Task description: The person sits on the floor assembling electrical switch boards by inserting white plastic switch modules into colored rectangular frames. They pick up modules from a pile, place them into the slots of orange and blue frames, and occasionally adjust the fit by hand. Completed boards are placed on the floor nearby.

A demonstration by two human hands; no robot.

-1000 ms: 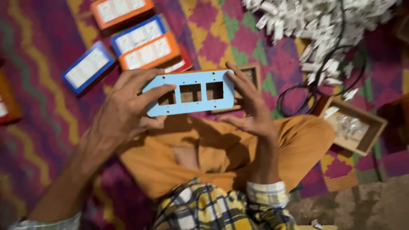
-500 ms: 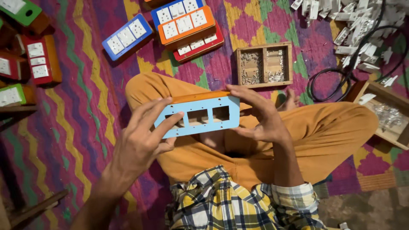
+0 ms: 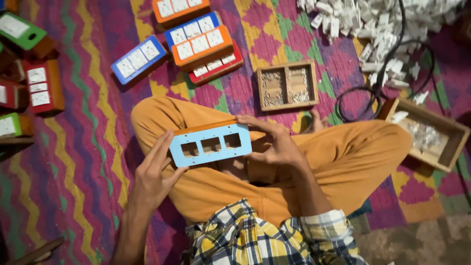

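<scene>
A light blue switch box [image 3: 211, 144] with three square cut-outs and a wooden side is held flat over my lap, above crossed legs in orange trousers. My left hand [image 3: 156, 172] grips its left end with fingers along the edge. My right hand [image 3: 274, 145] holds its right end, thumb on top. The cut-outs are empty.
Finished switch boxes in blue [image 3: 138, 59], orange [image 3: 202, 44], red [image 3: 216, 66] and green [image 3: 20, 30] lie on the patterned mat [image 3: 73, 162]. A two-part wooden tray of small parts [image 3: 287, 86] sits ahead. Another wooden tray [image 3: 426, 133], a black cable [image 3: 365, 100] and a heap of white switches [image 3: 378, 19] are right.
The view has shifted, showing more of the mat and boxes at the left. The blue box has dropped slightly lower over the lap, still held at both ends.
</scene>
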